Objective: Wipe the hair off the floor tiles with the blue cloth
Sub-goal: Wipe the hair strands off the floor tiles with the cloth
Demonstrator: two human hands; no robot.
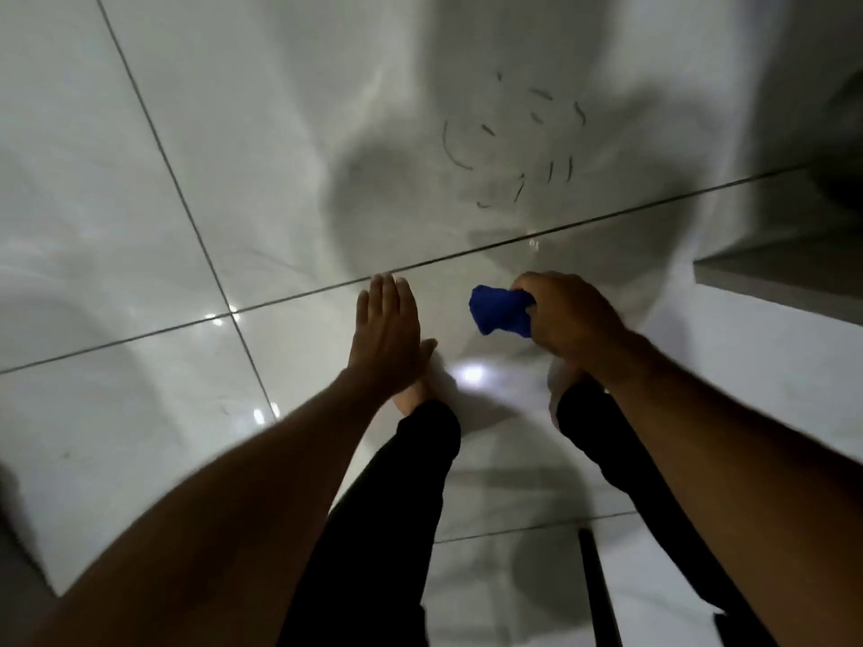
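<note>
Several dark strands of hair (523, 147) lie scattered on a glossy white floor tile (261, 133) ahead of me, beyond a dark grout line. My right hand (567, 317) is closed around a bunched blue cloth (498, 310), held above the near tile and short of the hair. My left hand (387, 331) hovers flat with its fingers together and straight, holding nothing. Both arms reach forward over my legs in black trousers (411, 506).
A grey ledge or cabinet base (784, 268) juts in at the right, with a dark rounded object (845, 147) above it. My bare feet (420, 389) stand on the near tile. A dark narrow bar (593, 590) sits at the bottom right. Shadows cross the tiles.
</note>
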